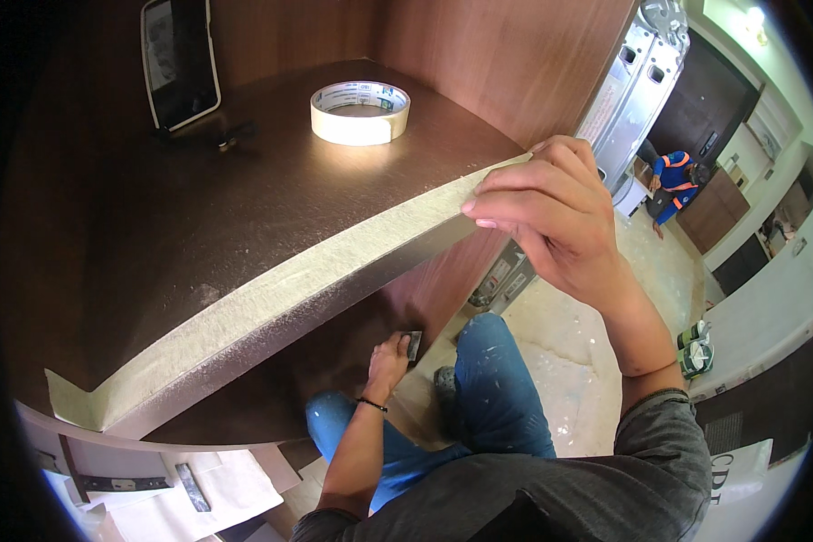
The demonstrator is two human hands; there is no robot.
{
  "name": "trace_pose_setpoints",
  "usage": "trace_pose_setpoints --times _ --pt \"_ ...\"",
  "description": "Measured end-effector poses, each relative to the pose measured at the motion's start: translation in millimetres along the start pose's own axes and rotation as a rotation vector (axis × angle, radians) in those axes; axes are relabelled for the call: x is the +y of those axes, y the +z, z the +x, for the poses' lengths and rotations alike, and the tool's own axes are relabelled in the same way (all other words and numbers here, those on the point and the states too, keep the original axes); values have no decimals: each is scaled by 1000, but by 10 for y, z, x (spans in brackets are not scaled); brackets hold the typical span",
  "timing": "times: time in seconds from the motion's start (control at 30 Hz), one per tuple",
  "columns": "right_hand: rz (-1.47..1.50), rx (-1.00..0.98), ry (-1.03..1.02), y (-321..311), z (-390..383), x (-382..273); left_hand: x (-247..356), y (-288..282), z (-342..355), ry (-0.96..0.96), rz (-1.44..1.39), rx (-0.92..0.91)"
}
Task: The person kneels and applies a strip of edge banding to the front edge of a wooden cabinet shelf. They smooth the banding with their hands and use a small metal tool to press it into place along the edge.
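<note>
My right hand (556, 217) has its fingers curled and pinched at the right end of a long cream masking tape strip (289, 253) along the front edge of the brown shelf (199, 208). The strip's left end sticks up loose. My left hand (390, 357), lower down beneath the shelf, grips a small flat grey blade-like tool (414, 345). A roll of cream tape (359, 122) lies on the shelf behind the strip. A phone (176, 59) stands upright at the back left, beside a small dark object (228, 143).
A co-worker in blue and orange workwear (673, 190) crouches by a far door. At right are a metal frame (632, 90) and green-white containers (696, 352). Wooden side panels (488, 45) rise behind the shelf. White sheets and metal pieces (191, 488) lie at lower left.
</note>
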State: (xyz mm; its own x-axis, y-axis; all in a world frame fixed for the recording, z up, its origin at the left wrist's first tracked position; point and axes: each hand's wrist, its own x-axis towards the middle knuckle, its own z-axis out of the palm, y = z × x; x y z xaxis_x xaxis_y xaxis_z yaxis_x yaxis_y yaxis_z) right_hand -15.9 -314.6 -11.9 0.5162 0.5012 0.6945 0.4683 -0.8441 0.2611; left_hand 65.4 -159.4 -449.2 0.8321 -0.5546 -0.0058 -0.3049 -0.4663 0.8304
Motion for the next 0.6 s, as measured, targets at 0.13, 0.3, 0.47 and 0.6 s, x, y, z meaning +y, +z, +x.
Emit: trace_pose_setpoints --times 0.13,0.3,0.47,0.6 --pt "-10 -15 -15 -14 31 2 -23 -24 -20 16 9 8" --pt "-41 -50 -19 -58 74 -24 -80 28 9 4 -1 27" --pt "-116 -52 -80 -60 54 0 -51 1 -9 -27 22 -3" --pt "-92 -105 -82 -95 122 -27 -83 23 -52 -42 43 21"
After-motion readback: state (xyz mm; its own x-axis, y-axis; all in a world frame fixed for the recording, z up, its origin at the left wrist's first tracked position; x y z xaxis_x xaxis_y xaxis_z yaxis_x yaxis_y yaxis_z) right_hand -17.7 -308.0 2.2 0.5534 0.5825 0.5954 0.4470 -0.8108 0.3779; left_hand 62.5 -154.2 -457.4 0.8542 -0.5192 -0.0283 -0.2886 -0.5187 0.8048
